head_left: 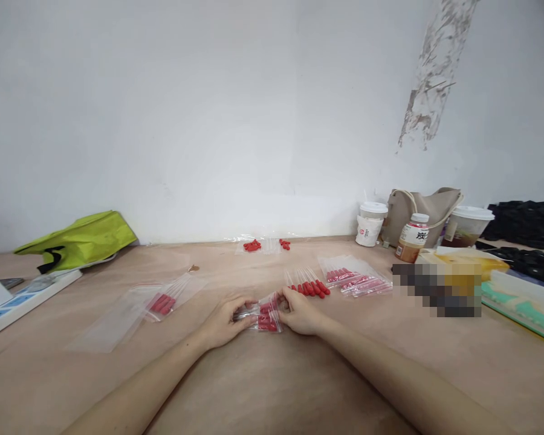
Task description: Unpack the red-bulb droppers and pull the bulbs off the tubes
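A small clear plastic bag [268, 323] with red-tipped pieces inside is held between my hands at the middle of the table. My left hand [224, 319] is closed on the bag's left side, thumb below and fingers above. My right hand [299, 311] pinches its right edge. Just beyond my right hand lies a row of loose red-tipped sticks [310, 289] with thin pale stems. Farther right, several filled clear bags [356, 281] overlap. To the left of my left hand rests another bag with red-tipped sticks [162, 303], beside flat empty clear bags [111, 323].
Red pieces in clear plastic [252, 245] lie by the wall. A yellow-green bag [86, 241] and a power strip [31, 299] are on the left. A paper cup [370, 225], a bottle [412, 238], a grey bag [426, 208] and a lidded cup [469, 226] stand back right.
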